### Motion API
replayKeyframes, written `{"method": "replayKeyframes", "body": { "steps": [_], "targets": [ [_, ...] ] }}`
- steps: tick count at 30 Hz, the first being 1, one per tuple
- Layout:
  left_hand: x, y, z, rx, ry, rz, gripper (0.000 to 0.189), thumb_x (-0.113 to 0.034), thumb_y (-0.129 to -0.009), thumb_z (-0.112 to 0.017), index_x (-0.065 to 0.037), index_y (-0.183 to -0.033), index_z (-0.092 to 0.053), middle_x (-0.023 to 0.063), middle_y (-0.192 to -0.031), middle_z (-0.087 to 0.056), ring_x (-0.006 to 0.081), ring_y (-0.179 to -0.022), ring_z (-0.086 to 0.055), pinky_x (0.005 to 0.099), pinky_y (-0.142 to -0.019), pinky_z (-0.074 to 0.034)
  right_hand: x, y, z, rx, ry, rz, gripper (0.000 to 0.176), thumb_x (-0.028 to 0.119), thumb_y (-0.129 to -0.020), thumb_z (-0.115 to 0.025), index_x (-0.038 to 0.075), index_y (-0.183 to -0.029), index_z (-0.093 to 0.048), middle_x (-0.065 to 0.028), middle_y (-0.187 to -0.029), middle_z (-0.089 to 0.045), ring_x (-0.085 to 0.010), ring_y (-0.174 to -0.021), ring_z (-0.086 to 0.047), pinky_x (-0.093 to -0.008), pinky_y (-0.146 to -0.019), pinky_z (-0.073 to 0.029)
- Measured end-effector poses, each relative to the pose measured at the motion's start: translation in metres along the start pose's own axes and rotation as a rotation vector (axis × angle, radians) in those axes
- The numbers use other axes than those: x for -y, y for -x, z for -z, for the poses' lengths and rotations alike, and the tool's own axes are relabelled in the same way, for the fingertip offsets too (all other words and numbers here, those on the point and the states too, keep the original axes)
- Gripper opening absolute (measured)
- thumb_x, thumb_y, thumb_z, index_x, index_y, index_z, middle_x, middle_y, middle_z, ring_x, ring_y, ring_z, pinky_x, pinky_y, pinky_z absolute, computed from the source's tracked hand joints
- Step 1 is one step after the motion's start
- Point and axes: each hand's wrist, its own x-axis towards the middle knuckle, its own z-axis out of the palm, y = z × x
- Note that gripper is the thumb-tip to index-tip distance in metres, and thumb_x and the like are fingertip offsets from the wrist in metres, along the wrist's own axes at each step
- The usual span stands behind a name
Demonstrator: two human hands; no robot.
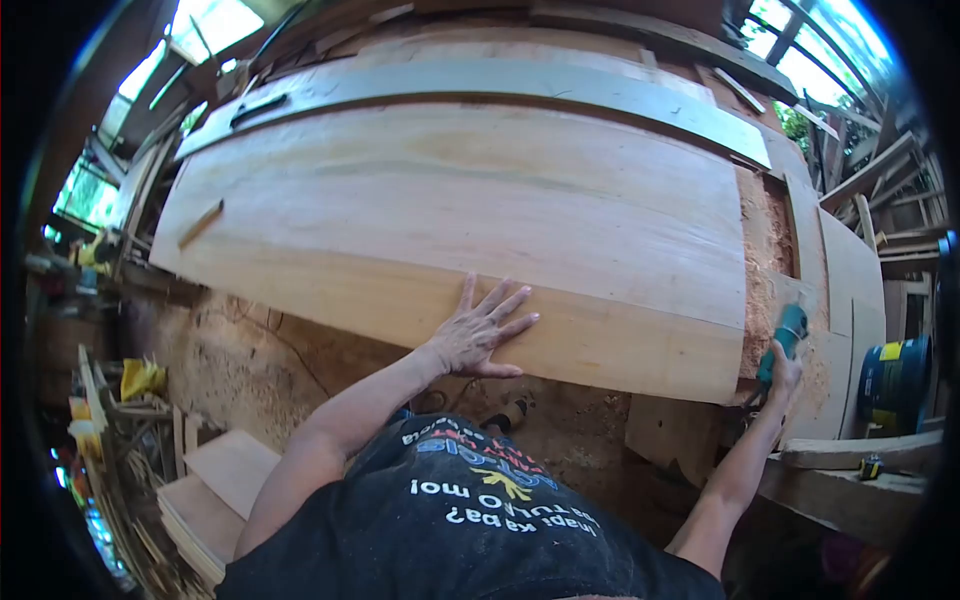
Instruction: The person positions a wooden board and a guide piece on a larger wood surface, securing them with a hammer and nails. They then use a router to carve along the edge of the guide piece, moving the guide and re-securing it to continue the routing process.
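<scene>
My left hand lies flat with spread fingers on the near edge strip of a wide pale wooden panel. It holds nothing. At the right, my right hand is wrapped round a teal handheld power tool with a cord at its lower end. The tool is beside the panel's right end, over a sawdust-covered surface; its working end cannot be made out clearly. A small wooden stick rests on the panel's left part.
A long pale board lies along the panel's far side, with a dark tool on its left end. A dark bucket and a tape measure are at the right. Wood sheets and scrap wood stand at the lower left.
</scene>
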Motion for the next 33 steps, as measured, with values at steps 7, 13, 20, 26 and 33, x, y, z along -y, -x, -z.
{"method": "replayKeyframes", "body": {
  "steps": [7, 13, 20, 26, 33],
  "targets": [
    [0.005, 0.005, -0.005, -0.102, 0.066, -0.031, 0.089, -0.075, -0.082, -0.049, -0.02, -0.15, -0.036, 0.0149, -0.162, -0.015, 0.0391, -0.15, -0.007, 0.0737, -0.11, 0.002, 0.073, 0.206, 0.042, 0.137, -0.491, 0.12, 0.059, 0.036, -0.08, -0.076, -0.004, -0.118, -0.055, -0.0119, -0.094, -0.063, -0.0204, -0.076, -0.063, -0.0342, -0.069, -0.052],
    [0.009, 0.008, -0.019, -0.287, 0.366, -0.114, 0.085, -0.067, -0.085, -0.056, -0.01, -0.146, -0.041, 0.0205, -0.151, -0.038, 0.0422, -0.142, -0.029, 0.0662, -0.115, -0.007, 0.149, 0.386, -0.053, 0.324, -0.593, 0.324, 0.072, 0.033, -0.076, -0.079, -0.002, -0.13, -0.047, -0.0129, -0.098, -0.062, -0.0228, -0.081, -0.063, -0.0348, -0.074, -0.053],
    [0.022, 0.116, 0.052, -0.31, 2.06, -0.176, 0.067, -0.031, -0.078, -0.083, -0.002, -0.129, -0.052, 0.0102, -0.12, -0.06, 0.0193, -0.116, -0.055, 0.0346, -0.1, -0.046, 0.274, 0.522, -0.154, 0.537, -0.028, 0.735, 0.07, 0.021, -0.065, -0.082, 0.0, -0.126, -0.054, -0.0139, -0.109, -0.064, -0.028, -0.097, -0.065, -0.0394, -0.086, -0.052],
    [0.118, 0.24, 0.097, -0.842, 1.817, 0.076, 0.057, -0.02, -0.072, -0.084, -0.004, -0.12, -0.058, 0.0077, -0.111, -0.064, 0.0173, -0.107, -0.059, 0.0341, -0.098, -0.047, 0.384, 0.63, -0.236, 0.554, 0.042, 1.04, 0.067, 0.019, -0.065, -0.079, 0.002, -0.125, -0.055, -0.0155, -0.11, -0.064, -0.0307, -0.102, -0.063, -0.0413, -0.089, -0.05],
    [0.209, 0.346, 0.156, -1.148, 1.589, 0.229, 0.062, -0.016, -0.067, -0.086, -0.003, -0.121, -0.058, 0.0094, -0.115, -0.064, 0.0189, -0.108, -0.06, 0.0359, -0.094, -0.051, 0.395, 0.712, -0.301, 0.852, -0.477, 1.091, 0.058, 0.036, -0.087, -0.07, -0.001, -0.128, -0.053, -0.0141, -0.109, -0.063, -0.0269, -0.095, -0.063, -0.0391, -0.085, -0.049]
  ]
}}
